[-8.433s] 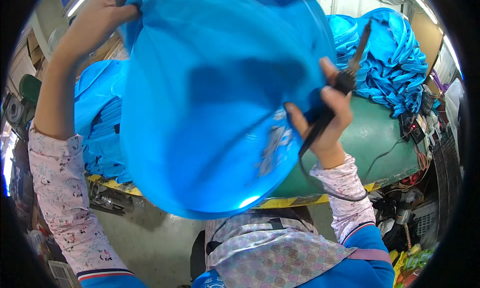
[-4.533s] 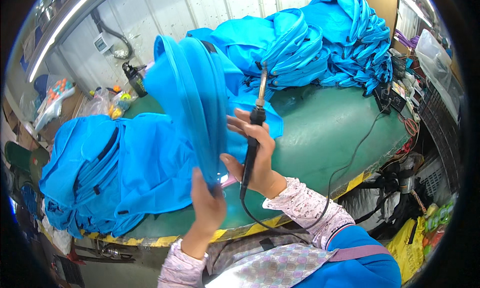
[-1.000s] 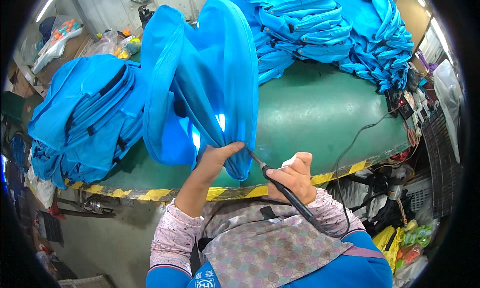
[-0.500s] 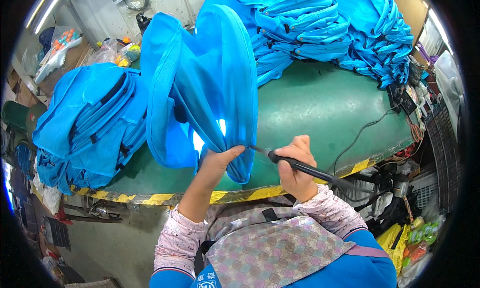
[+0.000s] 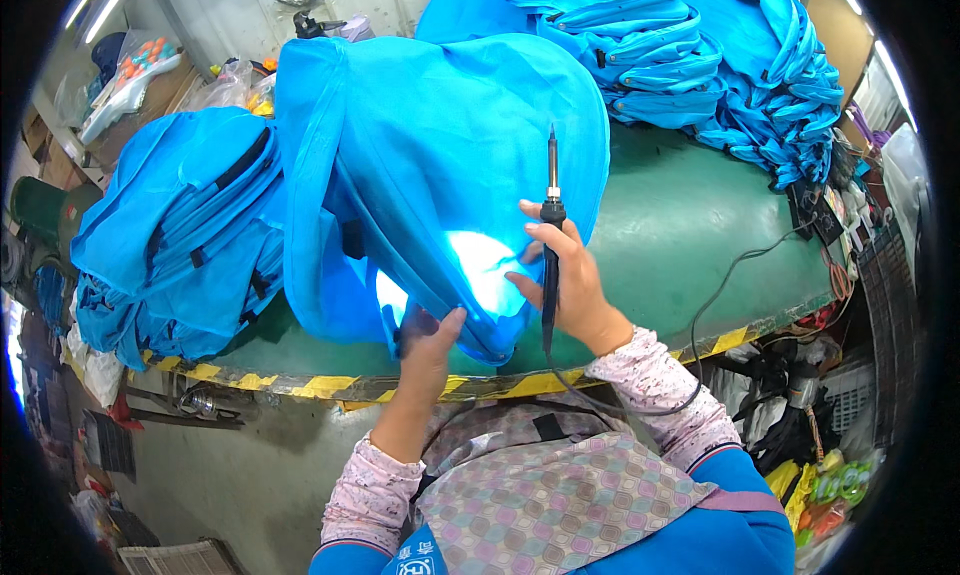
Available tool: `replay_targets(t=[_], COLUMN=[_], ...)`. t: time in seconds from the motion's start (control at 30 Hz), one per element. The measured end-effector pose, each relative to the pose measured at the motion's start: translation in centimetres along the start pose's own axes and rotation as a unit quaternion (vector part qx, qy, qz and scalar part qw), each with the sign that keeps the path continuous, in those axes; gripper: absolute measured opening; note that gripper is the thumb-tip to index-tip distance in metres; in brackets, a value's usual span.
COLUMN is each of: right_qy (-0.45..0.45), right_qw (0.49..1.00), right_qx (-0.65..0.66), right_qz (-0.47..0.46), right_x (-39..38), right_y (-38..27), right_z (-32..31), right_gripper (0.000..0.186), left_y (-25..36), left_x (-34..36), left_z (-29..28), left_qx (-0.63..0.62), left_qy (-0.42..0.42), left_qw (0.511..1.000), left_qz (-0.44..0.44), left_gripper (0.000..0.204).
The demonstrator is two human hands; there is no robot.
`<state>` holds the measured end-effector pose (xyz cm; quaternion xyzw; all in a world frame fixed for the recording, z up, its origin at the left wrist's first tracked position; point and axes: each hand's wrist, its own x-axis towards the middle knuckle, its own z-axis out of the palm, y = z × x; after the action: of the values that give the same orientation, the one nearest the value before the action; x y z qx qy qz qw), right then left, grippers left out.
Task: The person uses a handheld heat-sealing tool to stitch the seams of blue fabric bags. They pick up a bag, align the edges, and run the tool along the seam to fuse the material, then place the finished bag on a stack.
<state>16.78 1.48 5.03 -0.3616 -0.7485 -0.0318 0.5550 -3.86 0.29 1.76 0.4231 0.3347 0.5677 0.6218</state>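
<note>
A blue fabric piece with stiff curved rims (image 5: 470,95) stands opened out on the green table (image 5: 670,235). Bright light glows through its lower part. My left hand (image 5: 430,345) grips its lower edge, thumb on the outside and fingers partly hidden in the folds. In my right hand (image 5: 580,285) is a soldering iron (image 5: 551,210) with a black handle, held upright with its metal tip pointing up. The right fingers are partly spread around the handle and lie close to the fabric's right side. A cord runs from the iron's lower end.
A stack of similar blue fabric pieces (image 5: 180,225) lies on the left, with more piles (image 5: 630,55) at the back right. The iron's cord (image 5: 715,305) loops across the right side. Yellow-black tape (image 5: 540,383) marks the table's near edge. Plastic bags (image 5: 830,485) sit at lower right.
The soldering iron has swung from pointing at the fabric's edge to tip-up. My right hand has risen, and the fabric's right panel has spread wider to the right.
</note>
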Motion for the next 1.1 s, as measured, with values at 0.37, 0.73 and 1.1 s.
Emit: replay_targets(t=[0.37, 0.73, 1.1], right_qy=[0.022, -0.003, -0.034], right_qw=[0.993, 0.992, 0.988], right_qx=[0.110, -0.050, -0.080], right_qz=[0.020, -0.116, -0.131], right_x=[-0.4, -1.6, -0.2], right_y=[-2.5, -5.7, -5.4], right_z=[3.5, -3.9, -2.5], right_gripper=[0.055, 0.027, 0.032], left_y=[-2.2, -2.5, -1.6], left_x=[-0.4, 0.1, -0.4], left_z=[2.2, 3.0, 3.5], left_qx=[-0.065, -0.066, -0.038], left_qy=[-0.015, -0.024, 0.001], left_qw=[0.997, 0.997, 0.999], left_qz=[-0.036, 0.013, -0.003], left_gripper=[0.036, 0.036, 0.029])
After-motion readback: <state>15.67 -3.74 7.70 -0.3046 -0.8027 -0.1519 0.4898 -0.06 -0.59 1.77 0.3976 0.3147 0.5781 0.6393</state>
